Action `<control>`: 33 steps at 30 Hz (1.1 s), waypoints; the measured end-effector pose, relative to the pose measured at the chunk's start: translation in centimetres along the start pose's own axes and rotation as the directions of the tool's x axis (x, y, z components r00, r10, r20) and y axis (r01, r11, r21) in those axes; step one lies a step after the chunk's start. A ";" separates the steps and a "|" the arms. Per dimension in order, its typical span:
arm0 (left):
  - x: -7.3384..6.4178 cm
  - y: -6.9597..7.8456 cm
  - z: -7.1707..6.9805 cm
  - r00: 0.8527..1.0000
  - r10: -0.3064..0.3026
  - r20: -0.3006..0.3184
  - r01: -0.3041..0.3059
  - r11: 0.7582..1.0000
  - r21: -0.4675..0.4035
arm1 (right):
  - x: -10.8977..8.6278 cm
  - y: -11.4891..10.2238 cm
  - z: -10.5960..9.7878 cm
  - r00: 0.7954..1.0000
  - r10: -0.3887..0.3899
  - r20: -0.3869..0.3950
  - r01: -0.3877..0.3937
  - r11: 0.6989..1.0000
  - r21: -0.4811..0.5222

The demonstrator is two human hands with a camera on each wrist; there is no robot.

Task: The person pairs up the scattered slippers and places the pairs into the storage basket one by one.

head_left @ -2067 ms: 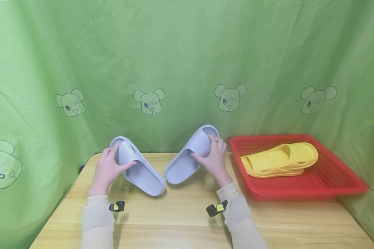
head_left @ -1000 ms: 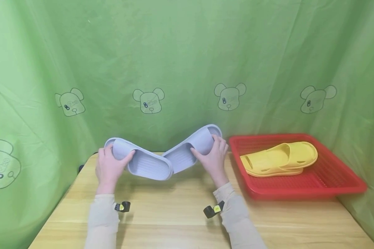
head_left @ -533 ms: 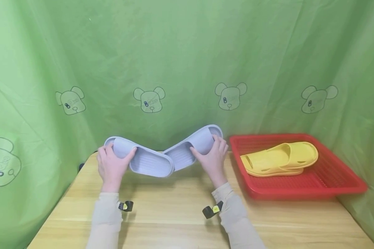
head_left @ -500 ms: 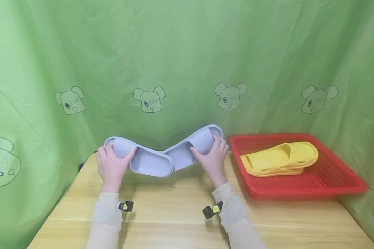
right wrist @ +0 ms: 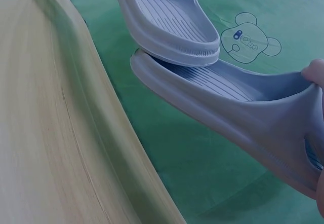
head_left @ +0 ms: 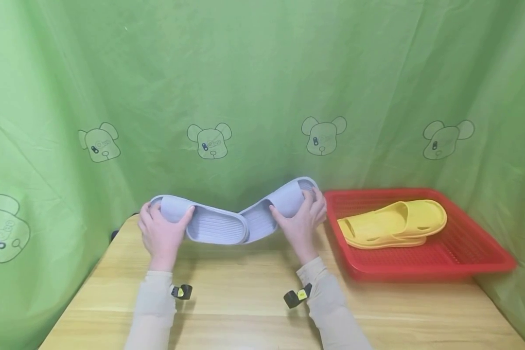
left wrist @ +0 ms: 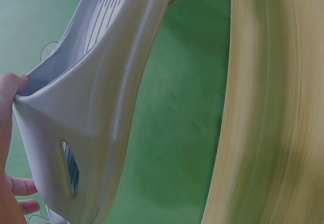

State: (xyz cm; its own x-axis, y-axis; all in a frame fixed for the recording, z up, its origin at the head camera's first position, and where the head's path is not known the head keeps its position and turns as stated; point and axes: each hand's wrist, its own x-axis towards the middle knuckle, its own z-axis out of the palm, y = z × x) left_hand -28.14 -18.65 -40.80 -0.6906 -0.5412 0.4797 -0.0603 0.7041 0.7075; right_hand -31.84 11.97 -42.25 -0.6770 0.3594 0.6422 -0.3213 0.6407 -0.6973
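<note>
Two lavender slippers hang over the wooden table in the head view, heels overlapping. My left hand [head_left: 163, 236] grips the strap of the left slipper [head_left: 216, 226], thumb at the strap's inner edge. With thumb and fingers, my right hand [head_left: 302, 223] holds the strap of the right slipper [head_left: 260, 218]. The left slipper's heel lies over the heel of the right one, as the right wrist view shows with the upper slipper [right wrist: 174, 21] above the lower slipper [right wrist: 228, 97]. In the left wrist view, a side slot shows in the slipper [left wrist: 86, 117].
A red plastic basket [head_left: 437, 272] stands on the right of the table [head_left: 245, 306], with a pair of yellow slippers [head_left: 389, 223] stacked in it. Behind hangs a green curtain [head_left: 262, 73] with bear drawings. Each wrist carries a small black camera.
Both slippers, first angled with heels apart, have been lifted and turned flatter until their heels overlap. In the last half second the pair has shifted slightly right.
</note>
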 end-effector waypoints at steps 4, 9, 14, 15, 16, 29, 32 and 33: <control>-0.1 0.1 0.2 1.000 -0.014 0.009 0.014 1.000 -0.013 | -0.1 0.0 0.1 0.999 -0.026 -0.035 0.026 0.999 0.019; -0.4 0.2 0.6 0.998 -0.055 0.022 0.055 0.998 -0.030 | -0.4 -0.2 0.2 0.997 -0.035 -0.067 0.037 0.999 0.035; -0.5 0.3 0.8 0.995 -0.094 0.032 0.095 0.995 -0.039 | -1.1 -0.6 0.7 0.996 -0.033 -0.085 0.037 0.998 0.051; -0.5 0.3 0.8 0.994 -0.100 0.036 0.102 0.994 -0.040 | -1.2 -0.6 0.9 0.995 -0.039 -0.092 0.045 0.997 0.060; -0.5 0.4 0.8 0.993 -0.108 0.041 0.110 0.993 -0.040 | -1.3 -0.7 1.0 0.994 -0.044 -0.099 0.050 0.997 0.065; -0.9 0.8 1.2 0.987 -0.141 0.070 0.146 0.987 -0.064 | -3.1 -2.0 2.6 0.989 -0.033 -0.147 0.054 0.988 0.145; -1.0 0.9 1.4 0.989 -0.131 0.065 0.135 0.988 -0.072 | -3.4 -2.0 2.9 0.987 -0.037 -0.158 0.064 0.983 0.170; -1.1 0.9 1.5 0.990 -0.124 0.060 0.129 0.989 -0.076 | -3.5 -2.1 2.9 0.986 -0.040 -0.163 0.069 0.982 0.177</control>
State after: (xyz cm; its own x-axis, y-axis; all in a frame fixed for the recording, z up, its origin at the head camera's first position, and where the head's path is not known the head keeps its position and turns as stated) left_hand -28.53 -16.71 -41.42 -0.7194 -0.5962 0.3564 -0.0937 0.5917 0.8007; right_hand -30.77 7.44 -43.97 -0.5463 0.4395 0.7130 -0.4795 0.5339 -0.6965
